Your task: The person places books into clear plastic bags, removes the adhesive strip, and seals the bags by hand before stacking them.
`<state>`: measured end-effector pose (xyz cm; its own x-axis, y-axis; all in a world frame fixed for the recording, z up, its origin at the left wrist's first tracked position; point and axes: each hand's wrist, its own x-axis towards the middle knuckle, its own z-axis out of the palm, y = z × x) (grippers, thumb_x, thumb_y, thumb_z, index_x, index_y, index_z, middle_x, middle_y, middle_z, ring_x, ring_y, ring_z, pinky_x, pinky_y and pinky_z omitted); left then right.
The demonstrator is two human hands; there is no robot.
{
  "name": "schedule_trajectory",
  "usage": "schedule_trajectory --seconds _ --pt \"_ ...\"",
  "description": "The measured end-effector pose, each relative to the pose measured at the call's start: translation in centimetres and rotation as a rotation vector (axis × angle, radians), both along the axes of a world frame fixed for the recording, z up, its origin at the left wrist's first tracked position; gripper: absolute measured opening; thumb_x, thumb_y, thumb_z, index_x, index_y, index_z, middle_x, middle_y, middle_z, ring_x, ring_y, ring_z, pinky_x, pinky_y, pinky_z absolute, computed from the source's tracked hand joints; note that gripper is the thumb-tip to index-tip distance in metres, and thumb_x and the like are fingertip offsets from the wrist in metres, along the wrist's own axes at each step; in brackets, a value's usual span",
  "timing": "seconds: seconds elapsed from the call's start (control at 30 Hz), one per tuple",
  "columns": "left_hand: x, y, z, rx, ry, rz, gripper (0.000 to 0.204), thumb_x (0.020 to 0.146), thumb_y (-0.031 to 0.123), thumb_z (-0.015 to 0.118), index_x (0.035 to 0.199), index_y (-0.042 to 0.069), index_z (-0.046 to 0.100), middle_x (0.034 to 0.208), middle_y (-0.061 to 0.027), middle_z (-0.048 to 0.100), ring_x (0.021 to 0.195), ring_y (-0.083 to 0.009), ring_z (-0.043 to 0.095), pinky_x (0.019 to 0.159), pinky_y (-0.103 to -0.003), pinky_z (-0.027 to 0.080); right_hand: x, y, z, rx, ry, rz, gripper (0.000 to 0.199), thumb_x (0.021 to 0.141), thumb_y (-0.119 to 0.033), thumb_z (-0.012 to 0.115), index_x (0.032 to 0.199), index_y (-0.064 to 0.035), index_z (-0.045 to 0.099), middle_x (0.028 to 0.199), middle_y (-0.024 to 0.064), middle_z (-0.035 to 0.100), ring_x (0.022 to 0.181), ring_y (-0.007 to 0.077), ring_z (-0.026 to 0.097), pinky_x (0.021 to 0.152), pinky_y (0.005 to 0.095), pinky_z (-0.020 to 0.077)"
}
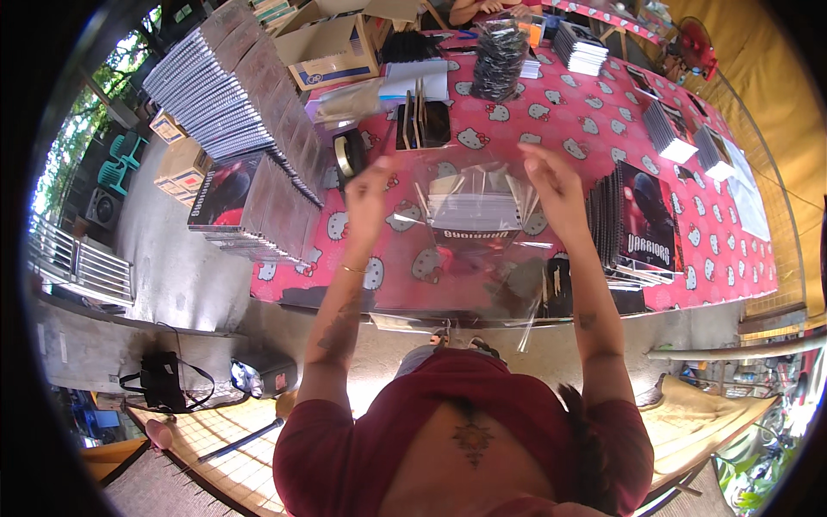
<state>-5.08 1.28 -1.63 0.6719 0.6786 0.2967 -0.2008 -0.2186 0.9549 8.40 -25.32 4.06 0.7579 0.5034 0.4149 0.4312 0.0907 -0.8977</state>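
A stack of notebooks (474,214) with pale page edges lies in front of me on the pink cartoon-print tablecloth (568,108). Loose clear plastic film (469,168) covers and surrounds it, some hanging past the table's front edge. To its left is my left hand (368,196), raised and smeared by motion, so its grip is hidden. At the film's right side my right hand (556,179) has its forefinger stretched out and its fingers apart. A roll of tape (349,157) stands just beyond my left hand. Dark-covered spiral notebooks (636,220) lie to the right of my right forearm.
Tall piles of spiral notebooks (237,95) line the left side. Cardboard boxes (332,56) stand behind them. Toward the back are a black tray with upright strips (422,125), a bundle in dark plastic (500,60) and more notebook stacks (580,49). Another person's hands (495,7) show at the far edge.
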Motion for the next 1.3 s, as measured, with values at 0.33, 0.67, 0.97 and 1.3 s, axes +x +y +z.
schedule_trajectory --seconds 0.33,0.67,0.97,1.3 --pt "-0.7 18.3 -15.9 -0.291 0.243 0.019 0.022 0.088 0.025 0.070 0.102 0.007 0.072 0.082 -0.0022 0.060 0.053 -0.0084 0.042 0.049 -0.027 0.035 -6.0 5.7 1.6 -0.575 -0.736 0.040 0.040 0.079 -0.032 0.077 0.110 -0.0081 0.068 0.096 0.0103 0.068 0.089 0.0318 0.066 0.086 0.0445 0.0477" --pt "-2.7 12.6 -10.0 0.581 1.001 0.472 0.015 0.086 0.010 0.071 0.099 0.004 0.073 0.085 -0.0041 0.072 0.076 -0.0197 0.071 0.068 -0.031 0.057 -8.0 6.7 1.8 -0.611 -0.798 -0.003 0.044 0.079 -0.031 0.077 0.114 -0.0063 0.067 0.100 0.0099 0.072 0.083 0.0309 0.068 0.084 0.0422 0.0465" --pt "-0.7 2.0 4.4 0.205 0.074 -0.697 0.028 0.087 0.007 0.074 0.114 0.007 0.071 0.094 -0.0007 0.061 0.091 -0.0107 0.059 0.083 -0.028 0.049 -8.0 7.7 3.6 -0.752 -0.705 0.067 0.043 0.079 -0.036 0.076 0.112 -0.0076 0.070 0.098 0.0088 0.073 0.079 0.0308 0.066 0.084 0.0437 0.0441" --pt "1.6 2.5 6.5 0.698 0.042 -0.748 0.013 0.083 0.014 0.078 0.096 0.016 0.080 0.150 -0.0082 0.043 0.134 -0.0227 0.039 0.097 -0.034 0.043 -2.8 -4.0 0.1 -0.148 -0.285 -0.181 0.036 0.071 -0.024 0.085 0.102 -0.0127 0.069 0.132 0.0050 0.060 0.116 0.0242 0.057 0.102 0.0486 0.0388"
